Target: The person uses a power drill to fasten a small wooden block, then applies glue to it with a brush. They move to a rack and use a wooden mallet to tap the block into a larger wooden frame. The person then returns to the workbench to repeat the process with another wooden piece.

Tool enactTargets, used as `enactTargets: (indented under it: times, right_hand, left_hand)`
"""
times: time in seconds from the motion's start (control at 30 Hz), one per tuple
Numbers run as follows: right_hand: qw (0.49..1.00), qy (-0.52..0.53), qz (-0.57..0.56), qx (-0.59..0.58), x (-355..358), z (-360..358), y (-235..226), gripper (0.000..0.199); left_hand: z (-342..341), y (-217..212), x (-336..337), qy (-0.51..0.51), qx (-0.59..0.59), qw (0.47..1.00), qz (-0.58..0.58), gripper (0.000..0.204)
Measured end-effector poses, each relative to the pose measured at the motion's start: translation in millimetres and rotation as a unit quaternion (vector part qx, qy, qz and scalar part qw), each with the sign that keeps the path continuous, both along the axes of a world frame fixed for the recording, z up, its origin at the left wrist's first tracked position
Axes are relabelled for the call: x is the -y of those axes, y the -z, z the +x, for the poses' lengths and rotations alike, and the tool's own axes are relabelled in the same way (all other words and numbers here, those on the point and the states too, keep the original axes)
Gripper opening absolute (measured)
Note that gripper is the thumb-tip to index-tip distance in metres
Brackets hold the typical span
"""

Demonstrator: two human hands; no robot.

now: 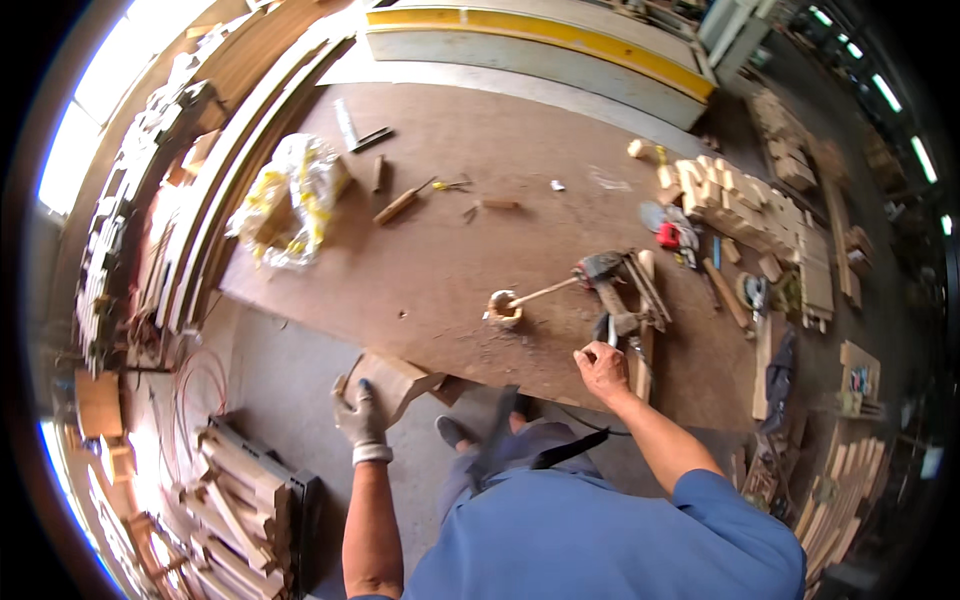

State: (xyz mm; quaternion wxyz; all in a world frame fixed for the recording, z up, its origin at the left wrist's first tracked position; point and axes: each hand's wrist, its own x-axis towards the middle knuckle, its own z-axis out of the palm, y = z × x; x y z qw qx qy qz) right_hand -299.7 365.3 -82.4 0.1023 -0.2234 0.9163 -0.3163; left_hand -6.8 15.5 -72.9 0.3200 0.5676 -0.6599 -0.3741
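Observation:
My left hand [360, 415], in a grey work glove, rests against a chunky wooden block [405, 380] that sticks out at the near edge of the brown workbench [450, 230]. My bare right hand [600, 368] is closed around a small slim tool near a wooden piece held in a metal clamp [625, 310] on the bench. Just left of the clamp lies a small round wooden cup with a thin stick [506, 307] in it.
A crumpled yellow-and-white plastic bag [290, 200], a wooden-handled chisel [400, 205] and a metal square [355, 135] lie farther back. Stacked small wooden blocks [740, 195] fill the right side. A crate of wood offcuts [240, 490] stands on the floor at left.

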Motion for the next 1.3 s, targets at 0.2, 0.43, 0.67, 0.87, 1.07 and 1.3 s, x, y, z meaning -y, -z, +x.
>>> enactTargets:
  times: [0.2, 0.43, 0.67, 0.87, 1.07, 1.3]
  right_hand:
    - [0.972, 0.182, 0.005, -0.15, -74, -48, -10, 0.025]
    - [0.978, 0.091, 0.124, -0.141, -79, -32, -5, 0.041]
    - [0.967, 0.046, 0.17, -0.184, -39, -58, -9, 0.06]
    - [0.957, -0.012, 0.269, -0.109, -17, -92, 6, 0.044]
    - [0.977, 0.063, 0.162, -0.122, -34, -97, 1, 0.043]
    - [0.94, 0.274, 0.199, -0.051, -130, -64, 1, 0.05]
  left_hand:
    - [-11, -13, -6, -0.003, -0.009, 1.0, 0.011, 0.046]
    - [-8, -11, -3, 0.0, -0.023, 1.0, 0.016, 0.046]
    - [3, 1, 1, -0.002, -0.035, 0.999, 0.022, 0.046]
    - [-2, -5, 1, 0.019, 0.001, 1.0, -0.002, 0.046]
    - [-1, -2, 2, 0.022, -0.021, 1.0, 0.007, 0.047]
    - [-1, -5, 1, 0.025, -0.008, 1.0, -0.001, 0.048]
